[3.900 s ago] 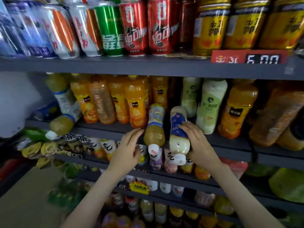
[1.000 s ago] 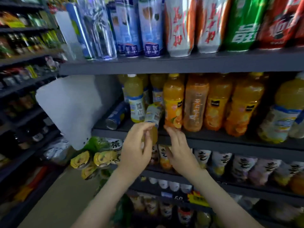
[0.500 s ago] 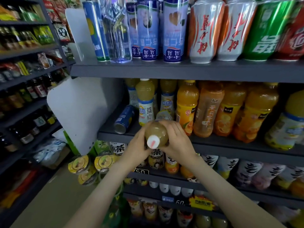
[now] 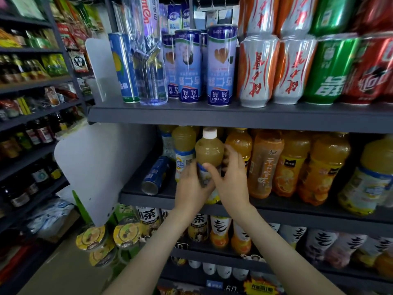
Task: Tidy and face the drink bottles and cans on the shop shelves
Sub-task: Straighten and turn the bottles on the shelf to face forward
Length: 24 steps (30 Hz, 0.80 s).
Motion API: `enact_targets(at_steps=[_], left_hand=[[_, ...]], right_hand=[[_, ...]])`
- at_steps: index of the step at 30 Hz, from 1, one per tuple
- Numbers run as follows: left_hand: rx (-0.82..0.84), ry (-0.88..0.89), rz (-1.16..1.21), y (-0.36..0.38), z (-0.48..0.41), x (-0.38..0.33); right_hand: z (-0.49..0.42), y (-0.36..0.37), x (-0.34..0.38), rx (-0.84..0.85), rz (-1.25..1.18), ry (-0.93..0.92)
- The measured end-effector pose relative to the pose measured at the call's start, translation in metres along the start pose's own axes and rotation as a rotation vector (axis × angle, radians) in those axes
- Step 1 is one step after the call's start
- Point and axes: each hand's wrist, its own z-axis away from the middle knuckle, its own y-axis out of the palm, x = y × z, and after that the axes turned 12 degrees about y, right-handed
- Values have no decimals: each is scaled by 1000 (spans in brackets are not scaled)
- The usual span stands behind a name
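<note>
White side panel (image 4: 100, 167) hides the left end of the middle shelf (image 4: 146, 198). Blue can (image 4: 156, 175) lies on its side near the shelf front, bare shelf around it. Left hand (image 4: 191, 188) and right hand (image 4: 231, 182) both wrap the juice bottle (image 4: 209, 154), fingers curled on its label, which is mostly hidden; its base is covered too, so can't tell if it touches the shelf. Bottle upright at the front edge, white cap just under the top shelf (image 4: 234, 116). Orange bottles (image 4: 291, 165) packed tight to the right, far ones cut off by frame edge.
</note>
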Motion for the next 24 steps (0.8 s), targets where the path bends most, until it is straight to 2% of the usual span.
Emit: enact_targets(at_steps=[6, 12, 14, 16, 18, 19, 21, 24], left_hand=[[2, -20, 17, 14, -12, 14], [67, -13, 89, 4, -1, 22], [6, 25, -4, -10, 14, 28], [-112, 42, -239, -26, 29, 41], [-133, -80, -507, -40, 36, 58], [-76, -199, -574, -46, 37, 67], [70, -393, -620, -56, 36, 80], [131, -412, -524, -61, 33, 94]], right_hand=[[8, -5, -20, 58, 135, -34], [24, 7, -27, 59, 142, -82], [32, 14, -26, 29, 129, -145], [40, 22, -24, 3, 127, -213], [45, 31, -21, 19, 144, -255], [47, 36, -19, 43, 154, -271], [52, 47, -14, 111, 180, -291], [55, 60, -8, 204, 197, -290]])
